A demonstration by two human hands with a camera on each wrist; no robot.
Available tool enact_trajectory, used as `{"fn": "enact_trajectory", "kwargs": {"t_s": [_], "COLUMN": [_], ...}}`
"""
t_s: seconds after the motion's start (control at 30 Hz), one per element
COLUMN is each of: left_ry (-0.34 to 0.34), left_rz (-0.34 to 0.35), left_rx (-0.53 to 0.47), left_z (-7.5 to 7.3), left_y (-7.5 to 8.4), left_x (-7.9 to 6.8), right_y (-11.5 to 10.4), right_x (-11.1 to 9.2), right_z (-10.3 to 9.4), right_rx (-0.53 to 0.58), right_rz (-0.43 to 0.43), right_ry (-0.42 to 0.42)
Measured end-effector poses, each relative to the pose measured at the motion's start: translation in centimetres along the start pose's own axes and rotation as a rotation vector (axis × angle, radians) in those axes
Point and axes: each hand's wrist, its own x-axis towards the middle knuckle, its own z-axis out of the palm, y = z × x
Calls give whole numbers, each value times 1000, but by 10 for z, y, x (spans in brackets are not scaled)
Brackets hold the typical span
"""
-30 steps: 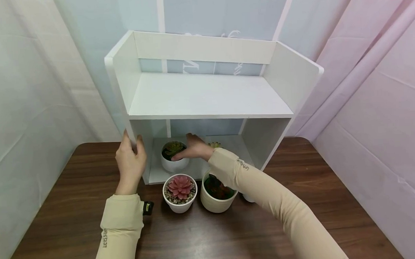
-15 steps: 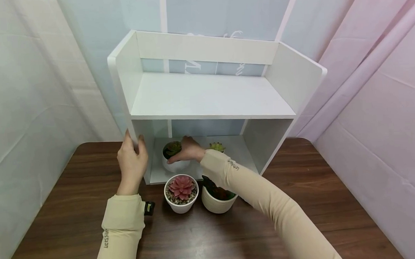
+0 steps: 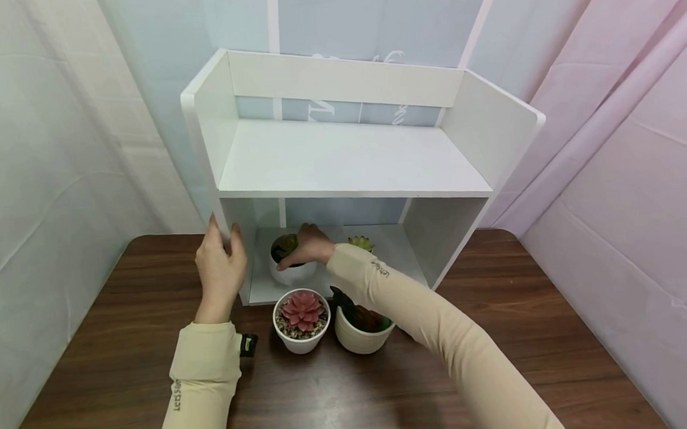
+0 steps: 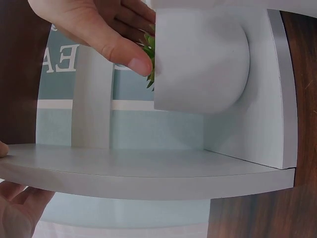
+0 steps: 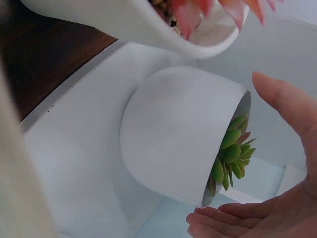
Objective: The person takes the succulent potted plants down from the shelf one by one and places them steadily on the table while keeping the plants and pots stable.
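My left hand [image 3: 221,266] grips the left side panel [image 3: 211,134] of a white two-tier shelf unit, thumb on the inner face and fingers outside. On the lower board, near that panel, stands a round white pot [image 3: 291,276] with a green succulent [image 5: 232,152]. Around its rim reaches my right hand [image 3: 309,246]. In the right wrist view the thumb and fingers are spread on either side of the pot's mouth, and a gap shows between thumb and rim. The left wrist view shows the pot upright on the board, the thumb beside the leaves.
In front of the shelf, a white pot with a pink succulent [image 3: 303,312] and a cream ribbed pot [image 3: 362,340] stand on the brown table [image 3: 304,399]. Further right on the lower board a yellow-green succulent [image 3: 360,242] shows behind my right sleeve [image 3: 414,294].
My right hand and forearm have moved a little left over the white pot, uncovering more of the yellow-green succulent. My left hand keeps its grip on the panel.
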Motion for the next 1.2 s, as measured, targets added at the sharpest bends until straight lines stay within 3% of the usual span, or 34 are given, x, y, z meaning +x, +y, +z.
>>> {"fn": "enact_trajectory", "kwargs": {"t_s": [1.2], "left_ry": [5], "left_rz": [31], "left_rx": [-24], "left_z": [1], "left_y": [-3], "left_x": [2], "right_y": [-6], "right_x": [18], "right_z": [13], "right_rx": [-13], "right_rz": [84], "right_ry": [-11]}}
